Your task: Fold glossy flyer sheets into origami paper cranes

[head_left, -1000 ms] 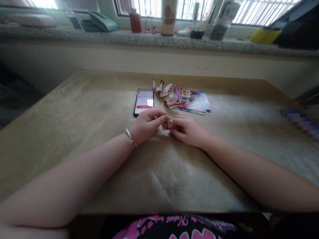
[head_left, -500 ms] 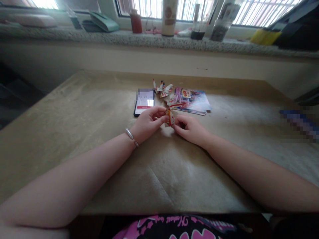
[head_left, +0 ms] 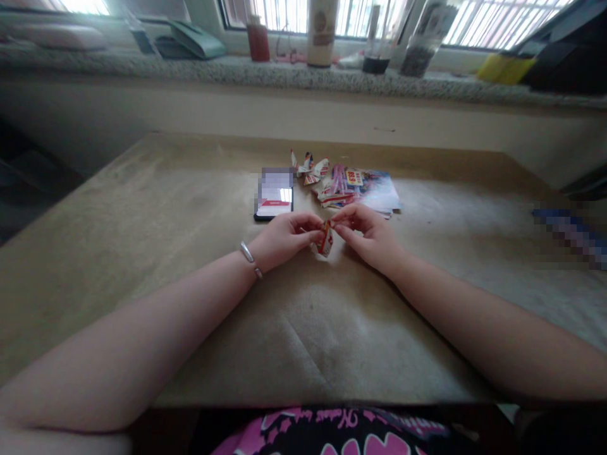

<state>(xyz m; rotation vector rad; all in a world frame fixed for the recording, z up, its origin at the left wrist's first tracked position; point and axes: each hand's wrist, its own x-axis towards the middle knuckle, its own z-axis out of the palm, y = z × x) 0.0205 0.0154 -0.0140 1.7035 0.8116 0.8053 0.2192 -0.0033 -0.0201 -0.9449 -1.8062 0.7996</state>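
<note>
Between my hands is a small piece of folded paper [head_left: 325, 243], white with red and yellow print. My left hand [head_left: 289, 235] pinches its left side between thumb and fingers. From the right, the fingertips of my right hand [head_left: 365, 232] pinch its upper edge. Just beyond the hands lie more folded paper figures [head_left: 310, 169] in the same white and red print, with pointed, wing-like flaps. One folded paper piece [head_left: 334, 197] rests against a stack of printed leaflets [head_left: 377, 189].
A phone [head_left: 275, 196] with a lit screen lies left of the paper figures. At the right edge is a blurred blue object [head_left: 569, 237]. The stone windowsill [head_left: 284, 76] behind the table [head_left: 213, 341] carries a red bottle [head_left: 258, 39], other containers and a yellow item [head_left: 506, 68].
My right hand has moved up and to the left, from the paper's lower right side to its upper edge. The folded paper has turned and sits slightly lower.
</note>
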